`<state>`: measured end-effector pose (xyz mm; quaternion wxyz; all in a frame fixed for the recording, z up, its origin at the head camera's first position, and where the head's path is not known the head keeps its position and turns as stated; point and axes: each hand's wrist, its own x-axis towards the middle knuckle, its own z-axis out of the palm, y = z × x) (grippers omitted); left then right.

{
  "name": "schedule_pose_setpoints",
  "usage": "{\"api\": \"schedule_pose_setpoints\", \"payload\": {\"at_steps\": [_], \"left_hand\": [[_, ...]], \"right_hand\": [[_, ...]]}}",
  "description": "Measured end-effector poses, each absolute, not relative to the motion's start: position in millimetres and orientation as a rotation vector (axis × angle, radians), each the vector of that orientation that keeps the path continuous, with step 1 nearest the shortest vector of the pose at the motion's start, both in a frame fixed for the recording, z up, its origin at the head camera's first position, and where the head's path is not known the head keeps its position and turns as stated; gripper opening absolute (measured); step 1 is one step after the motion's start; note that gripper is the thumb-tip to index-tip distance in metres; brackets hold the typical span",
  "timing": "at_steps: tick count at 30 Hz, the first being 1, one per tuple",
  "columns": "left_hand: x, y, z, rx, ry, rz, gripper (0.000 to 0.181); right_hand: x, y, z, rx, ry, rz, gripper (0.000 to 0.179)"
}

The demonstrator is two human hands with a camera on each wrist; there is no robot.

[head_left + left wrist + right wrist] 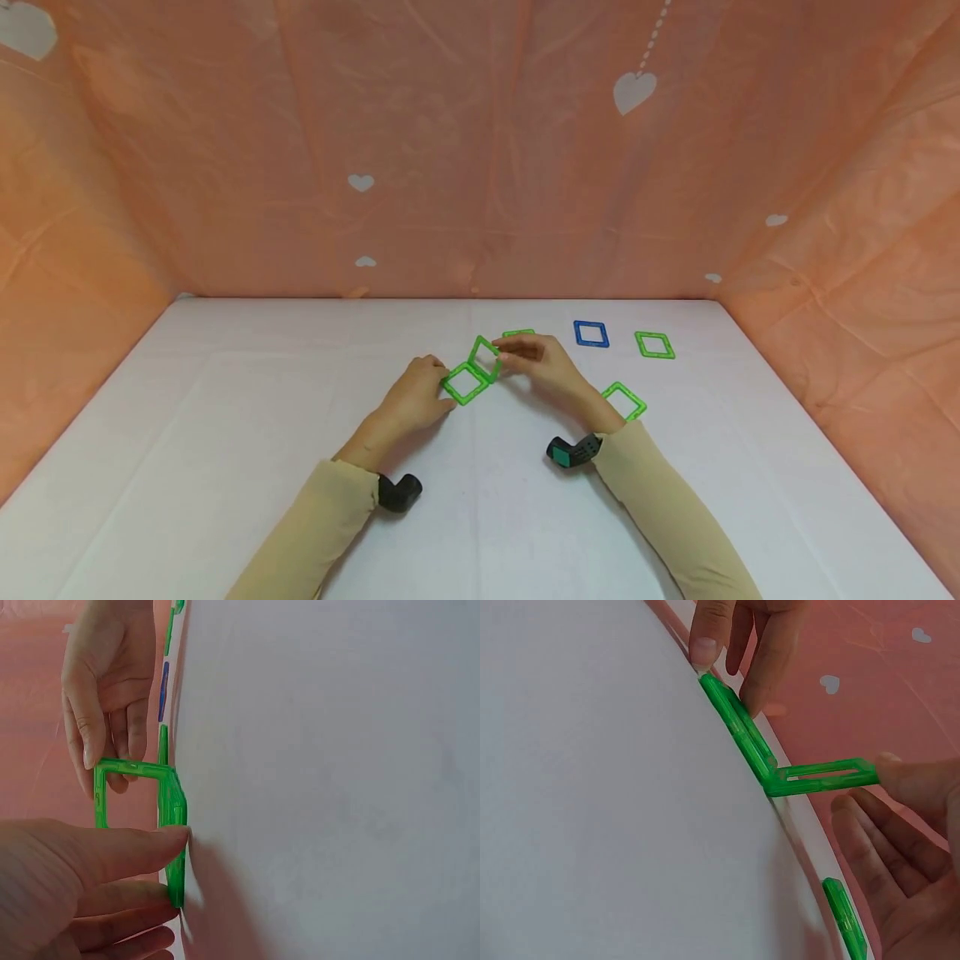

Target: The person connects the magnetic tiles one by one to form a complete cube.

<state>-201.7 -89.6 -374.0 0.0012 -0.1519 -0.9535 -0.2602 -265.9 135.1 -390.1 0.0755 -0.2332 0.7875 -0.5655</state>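
Two green square magnetic tiles meet along an edge, tilted to each other. My left hand grips the flat tile at its left side, thumb on the near edge and fingers at the far one. At the raised tile, my right hand pinches the free upper edge. In the right wrist view the right thumb presses the end of the raised tile, with the other fingers below it. The left wrist view shows the left thumb against the green frame.
Behind the right hand, another green tile is partly hidden. A blue square tile and a green one lie farther right. One more green tile lies beside the right wrist, partly covered. Orange cloth walls enclose the white table.
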Motion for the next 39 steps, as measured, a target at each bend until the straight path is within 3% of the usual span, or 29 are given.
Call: {"api": "schedule_pose_setpoints", "payload": {"at_steps": [20,39], "left_hand": [[-194,-86,-375,-0.316,-2.933,-0.830,0.027],[-197,-87,-376,-0.361,-2.931,-0.896,0.027]], "right_hand": [[-271,127,-393,-0.754,2.425,-1.694,0.024],[-271,122,-394,-0.781,2.438,-1.592,0.036]]}}
